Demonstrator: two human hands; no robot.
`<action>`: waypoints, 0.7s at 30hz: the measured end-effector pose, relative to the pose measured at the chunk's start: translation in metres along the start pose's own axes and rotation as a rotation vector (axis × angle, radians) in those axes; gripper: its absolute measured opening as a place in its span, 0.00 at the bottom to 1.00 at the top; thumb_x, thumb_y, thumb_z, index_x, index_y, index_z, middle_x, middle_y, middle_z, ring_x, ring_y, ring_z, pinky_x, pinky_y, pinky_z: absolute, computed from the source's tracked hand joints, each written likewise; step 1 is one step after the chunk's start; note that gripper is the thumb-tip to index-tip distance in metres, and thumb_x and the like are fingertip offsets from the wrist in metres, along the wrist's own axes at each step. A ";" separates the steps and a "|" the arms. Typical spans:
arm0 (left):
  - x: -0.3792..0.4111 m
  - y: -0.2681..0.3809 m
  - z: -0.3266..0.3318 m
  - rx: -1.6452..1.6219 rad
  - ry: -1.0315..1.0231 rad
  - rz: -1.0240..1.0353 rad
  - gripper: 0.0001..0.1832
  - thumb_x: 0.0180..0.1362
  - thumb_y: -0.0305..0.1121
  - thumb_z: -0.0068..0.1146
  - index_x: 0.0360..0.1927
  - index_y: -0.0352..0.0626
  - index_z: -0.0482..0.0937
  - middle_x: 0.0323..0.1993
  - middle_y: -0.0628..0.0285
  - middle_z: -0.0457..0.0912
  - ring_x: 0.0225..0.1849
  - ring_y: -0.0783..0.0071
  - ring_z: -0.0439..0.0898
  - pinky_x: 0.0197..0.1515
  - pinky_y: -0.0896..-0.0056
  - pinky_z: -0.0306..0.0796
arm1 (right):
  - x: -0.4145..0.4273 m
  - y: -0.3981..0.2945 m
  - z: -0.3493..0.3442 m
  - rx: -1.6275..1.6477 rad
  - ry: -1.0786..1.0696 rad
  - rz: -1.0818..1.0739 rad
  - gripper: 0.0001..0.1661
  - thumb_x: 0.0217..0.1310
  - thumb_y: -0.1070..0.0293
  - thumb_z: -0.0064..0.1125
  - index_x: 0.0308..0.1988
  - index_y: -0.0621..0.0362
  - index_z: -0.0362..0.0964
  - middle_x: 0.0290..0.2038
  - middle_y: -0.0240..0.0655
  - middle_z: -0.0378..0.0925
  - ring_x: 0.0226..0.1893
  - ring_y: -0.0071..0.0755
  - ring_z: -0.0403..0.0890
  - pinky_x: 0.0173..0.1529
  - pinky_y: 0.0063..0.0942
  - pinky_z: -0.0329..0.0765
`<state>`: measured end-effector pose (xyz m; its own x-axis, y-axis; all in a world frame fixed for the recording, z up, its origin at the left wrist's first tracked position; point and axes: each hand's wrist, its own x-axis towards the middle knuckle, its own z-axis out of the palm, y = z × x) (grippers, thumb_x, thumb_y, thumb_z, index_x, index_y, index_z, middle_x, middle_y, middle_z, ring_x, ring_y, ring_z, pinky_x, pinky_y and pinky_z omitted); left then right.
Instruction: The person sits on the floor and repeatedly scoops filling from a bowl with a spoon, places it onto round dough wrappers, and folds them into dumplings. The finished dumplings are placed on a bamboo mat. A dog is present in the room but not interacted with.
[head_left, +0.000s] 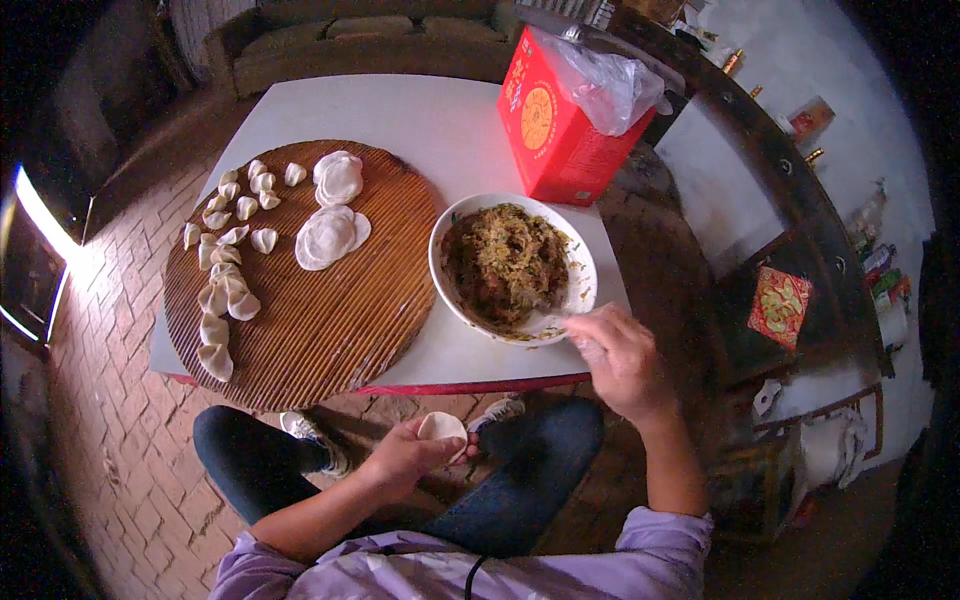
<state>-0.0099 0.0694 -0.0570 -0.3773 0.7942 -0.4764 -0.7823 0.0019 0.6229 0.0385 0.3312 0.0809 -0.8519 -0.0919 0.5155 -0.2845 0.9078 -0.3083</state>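
My left hand (401, 459) holds a round dough wrapper (441, 427) above my lap, its thumb lying over the wrapper's lower edge. At the near right rim of a white bowl (587, 285), my right hand (619, 360) grips a spoon (538, 321), whose blurred end reaches into the bowl. Inside is a chopped greenish-brown filling (517, 251). Left of the bowl, a round ridged wooden board (337, 337) carries two stacks of flat wrappers, a far stack (339, 178) and a nearer stack (328, 237). Several folded dumplings (229, 289) sit along the board's left side.
Behind the bowl stands a red cardboard box (529, 112) with a clear plastic bag (611, 82) on top. Board and bowl rest on a white table (442, 360), with my knees under its near edge. A dark cabinet (810, 240) lines the right; a sofa (367, 45) is beyond.
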 end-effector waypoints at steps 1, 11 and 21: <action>0.004 -0.004 -0.004 -0.012 -0.005 0.011 0.11 0.62 0.26 0.55 0.47 0.33 0.74 0.41 0.56 0.82 0.42 0.70 0.81 0.47 0.72 0.75 | -0.002 -0.002 0.003 0.027 -0.022 -0.018 0.10 0.56 0.80 0.55 0.40 0.62 0.75 0.32 0.42 0.77 0.32 0.43 0.79 0.39 0.34 0.76; -0.003 0.017 0.013 -0.193 0.029 0.005 0.21 0.66 0.41 0.49 0.57 0.37 0.70 0.52 0.56 0.78 0.52 0.64 0.79 0.56 0.63 0.73 | -0.010 0.003 0.020 0.166 -0.015 0.050 0.07 0.60 0.78 0.55 0.40 0.61 0.76 0.32 0.41 0.79 0.33 0.39 0.81 0.39 0.31 0.77; -0.011 0.046 0.028 -0.274 0.032 0.051 0.22 0.67 0.36 0.45 0.60 0.34 0.65 0.55 0.54 0.74 0.58 0.64 0.74 0.64 0.62 0.64 | -0.010 0.004 -0.001 -0.012 0.049 0.134 0.06 0.61 0.78 0.54 0.39 0.62 0.76 0.32 0.42 0.79 0.31 0.40 0.81 0.37 0.31 0.77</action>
<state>-0.0279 0.0774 -0.0057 -0.4314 0.7694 -0.4710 -0.8652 -0.2051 0.4575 0.0465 0.3358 0.0754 -0.8596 0.0504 0.5085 -0.1639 0.9153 -0.3679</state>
